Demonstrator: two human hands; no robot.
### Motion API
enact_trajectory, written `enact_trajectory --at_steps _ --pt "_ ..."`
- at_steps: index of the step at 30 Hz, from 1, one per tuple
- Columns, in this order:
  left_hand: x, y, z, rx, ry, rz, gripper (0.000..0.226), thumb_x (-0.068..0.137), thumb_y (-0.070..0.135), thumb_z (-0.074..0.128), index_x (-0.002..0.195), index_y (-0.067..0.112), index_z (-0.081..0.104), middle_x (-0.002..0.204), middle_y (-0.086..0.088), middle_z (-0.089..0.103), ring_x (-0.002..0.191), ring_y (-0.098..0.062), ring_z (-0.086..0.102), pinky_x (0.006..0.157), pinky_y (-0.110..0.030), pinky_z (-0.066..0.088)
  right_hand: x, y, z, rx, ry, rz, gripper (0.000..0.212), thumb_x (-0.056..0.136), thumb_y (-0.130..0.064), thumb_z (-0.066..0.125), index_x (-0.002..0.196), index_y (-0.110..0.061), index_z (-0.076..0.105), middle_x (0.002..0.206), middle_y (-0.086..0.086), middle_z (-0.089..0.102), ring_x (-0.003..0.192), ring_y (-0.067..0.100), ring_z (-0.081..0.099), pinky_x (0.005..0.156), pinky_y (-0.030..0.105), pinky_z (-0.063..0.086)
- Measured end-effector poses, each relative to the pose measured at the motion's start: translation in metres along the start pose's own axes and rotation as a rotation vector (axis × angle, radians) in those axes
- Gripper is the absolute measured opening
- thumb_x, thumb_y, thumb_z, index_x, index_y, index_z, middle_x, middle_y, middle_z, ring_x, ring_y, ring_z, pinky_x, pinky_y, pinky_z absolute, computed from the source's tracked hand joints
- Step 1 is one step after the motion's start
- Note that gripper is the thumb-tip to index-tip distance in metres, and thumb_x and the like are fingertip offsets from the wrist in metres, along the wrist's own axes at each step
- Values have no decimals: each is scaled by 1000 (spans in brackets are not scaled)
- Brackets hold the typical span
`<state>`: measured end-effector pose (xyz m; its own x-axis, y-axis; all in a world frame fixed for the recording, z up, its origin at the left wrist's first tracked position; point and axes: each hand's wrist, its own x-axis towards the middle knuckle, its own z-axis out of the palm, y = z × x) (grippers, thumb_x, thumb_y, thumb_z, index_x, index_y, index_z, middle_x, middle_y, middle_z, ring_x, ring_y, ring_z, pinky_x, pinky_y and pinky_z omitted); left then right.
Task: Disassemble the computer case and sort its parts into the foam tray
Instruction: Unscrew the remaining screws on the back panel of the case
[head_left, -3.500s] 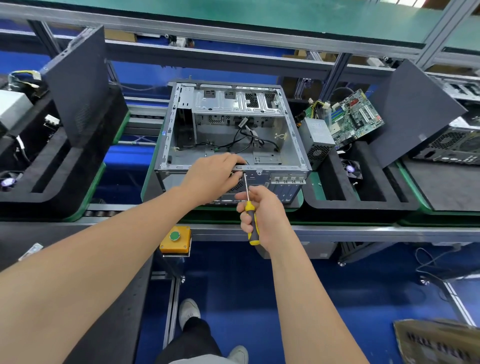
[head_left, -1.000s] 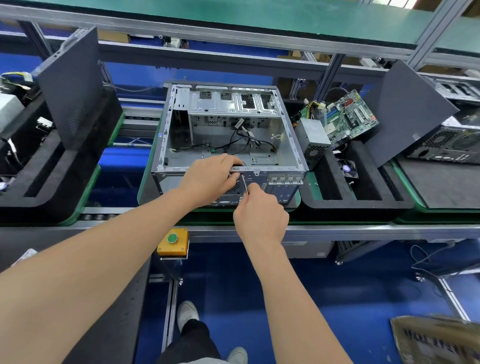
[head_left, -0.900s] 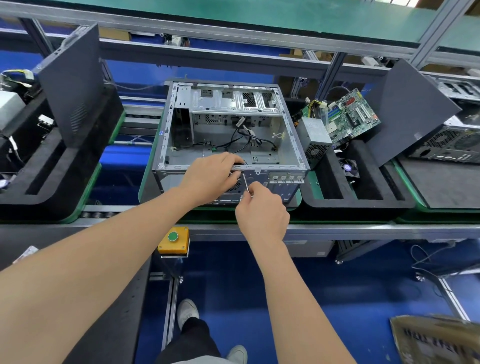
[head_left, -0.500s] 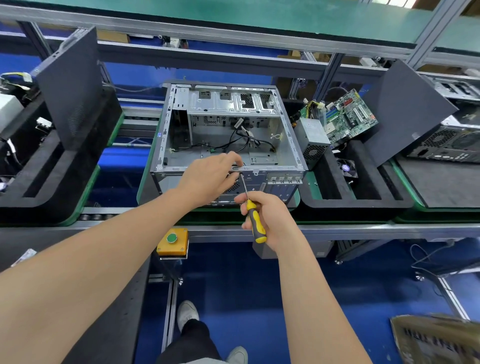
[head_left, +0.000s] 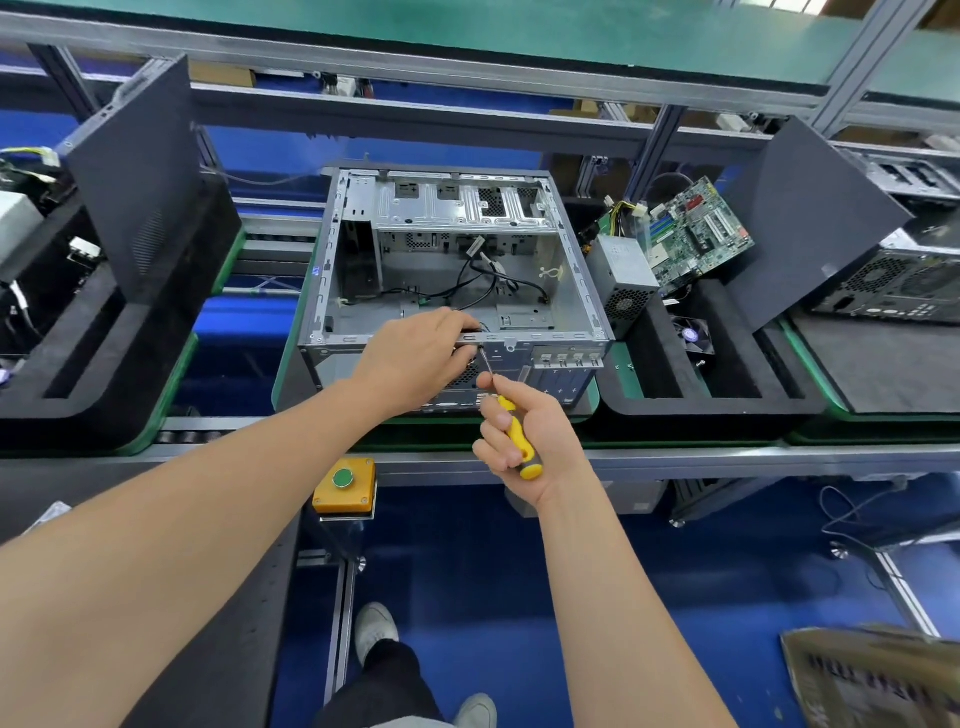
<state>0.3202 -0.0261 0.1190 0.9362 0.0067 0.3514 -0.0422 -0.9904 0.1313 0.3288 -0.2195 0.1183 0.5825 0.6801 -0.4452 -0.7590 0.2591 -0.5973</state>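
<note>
Left hand (head_left: 415, 358) fingertips drop over the near top rail of the computer case (head_left: 452, 270) and are hidden. I can't tell if they hold anything inside. The screwdriver (head_left: 521, 448) tip meets the case's near wall just right of that hand, and the screw is too small to make out. Part of the near wall is blocked by both hands. The left foam tray (head_left: 104, 364) is cut off at the frame edge, and its contents are mostly out of view. A second case (head_left: 898, 283) at far right is also cut off. A blurred cardboard box (head_left: 878, 675) sits at the near right corner.

Counts:
- two hands
- one screwdriver
- one open case, centre of the line
- two foam trays, one on each side of the case
- two dark side panels, one leaning in the left tray (head_left: 135, 171) and one in the right (head_left: 800, 218)
- right foam tray (head_left: 717, 400): one power supply (head_left: 623, 278) just beside the case, one motherboard (head_left: 691, 234) behind it, one fan (head_left: 690, 335) in a slot
- one yellow button box (head_left: 344, 484) under the rail

Left arm is stretched forward, hand palm down, fingers curled over the rail. Right hand (head_left: 548, 434) is below and near, palm turned up, fist wrapped round the yellow handle, shaft angled up and left. The hands are close together but not touching.
</note>
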Motion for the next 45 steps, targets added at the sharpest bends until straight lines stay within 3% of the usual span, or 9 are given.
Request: enact_trajectory --at_steps 5,8,13,16,23,29,34,37,45 --pt "0 1 -1 2 -13 1 38 105 39 46 134 18 57 127 0 67 107 -22 67 73 -38 52 -7 -4 16 -1191 402 -317 22 107 -29 43 99 -18 60 70 1 61 50 25 54 46 32 41" --pt "0 2 -1 8 -2 -1 37 104 39 46 133 18 58 125 0 68 105 -22 67 71 -37 52 -6 5 25 -1819 665 -492 15 109 -32 42 97 -23 44 77 -1 57 69 28 50 58 36 31" --pt "0 2 -2 13 -6 6 37 105 38 45 133 18 57 126 0 67 106 -22 66 72 -38 52 0 4 22 -1681 656 -487 18 108 -35 44 103 -24 58 90 1 68 80 28 59 64 37 43" --pt "0 2 -2 23 -11 5 37 105 38 44 133 18 57 125 -1 67 105 -22 67 71 -38 53 -4 -2 18 -1202 419 -344 16 105 -35 45 99 -30 59 78 5 69 58 28 71 54 33 53" --pt "-1 0 -1 29 -18 23 37 104 37 46 131 15 58 122 -3 67 105 -25 66 73 -39 52 1 -9 11 -325 184 37 30 99 -21 47 103 -2 71 65 4 52 43 17 38 43 28 40" --pt "-1 2 -3 35 -24 17 36 105 37 47 131 15 58 121 -4 67 106 -26 66 72 -40 51 -2 -9 -1 205 -60 135 21 106 -17 53 111 -1 65 77 5 56 49 9 50 48 19 53" --pt "-1 3 -5 25 -26 19 36 105 36 48 131 14 58 121 -4 67 106 -26 65 74 -41 51 0 0 -6 521 -228 167 24 105 -15 44 105 1 63 65 4 52 30 8 43 27 17 34" --pt "-1 3 -4 27 -28 16 36 105 36 48 132 14 58 122 -4 67 106 -25 65 74 -40 51 3 3 -5 272 -115 51 21 104 -16 49 109 -2 64 64 1 51 29 8 37 27 22 30" --pt "-1 3 -3 37 -17 14 36 105 37 47 131 15 58 120 -3 68 103 -24 66 72 -38 52 -7 3 14 -1101 374 -386 28 105 -22 45 89 -13 66 65 9 63 38 25 59 39 31 47"
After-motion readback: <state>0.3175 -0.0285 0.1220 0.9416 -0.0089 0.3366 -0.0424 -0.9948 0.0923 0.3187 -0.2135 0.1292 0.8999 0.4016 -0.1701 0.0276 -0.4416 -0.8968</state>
